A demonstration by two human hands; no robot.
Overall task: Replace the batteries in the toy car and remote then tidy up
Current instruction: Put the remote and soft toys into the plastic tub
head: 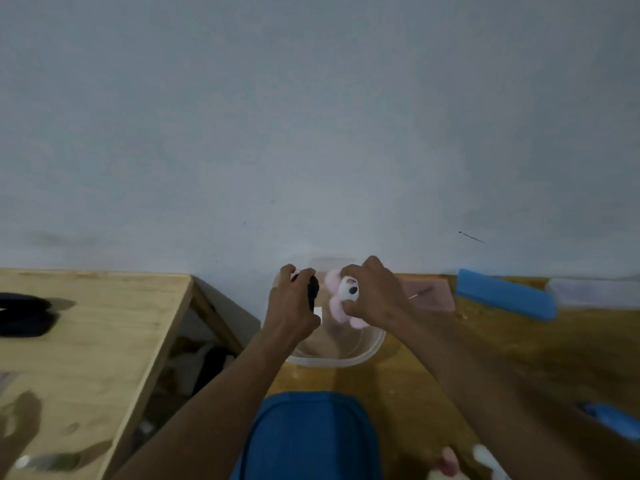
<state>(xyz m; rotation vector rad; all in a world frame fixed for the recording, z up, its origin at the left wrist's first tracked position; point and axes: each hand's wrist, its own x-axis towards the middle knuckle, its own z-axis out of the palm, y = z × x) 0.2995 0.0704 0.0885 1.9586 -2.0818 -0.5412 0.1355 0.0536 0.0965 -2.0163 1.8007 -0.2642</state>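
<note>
My left hand (pixel 292 306) curls round the remote (pixel 313 291), my right hand (pixel 375 296) clamps the toy car (pixel 346 296) (pink, blurred), tub (pixel 332 362) beneath my fingers.

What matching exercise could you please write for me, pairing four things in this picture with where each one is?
Things:
1 black remote
2 pink and white toy
3 blue lid
4 clear container

Places:
A held by the right hand
B on the table, under both hands
C held by the left hand
D nearest the camera

Pairs: 1-C, 2-A, 3-D, 4-B.
</note>
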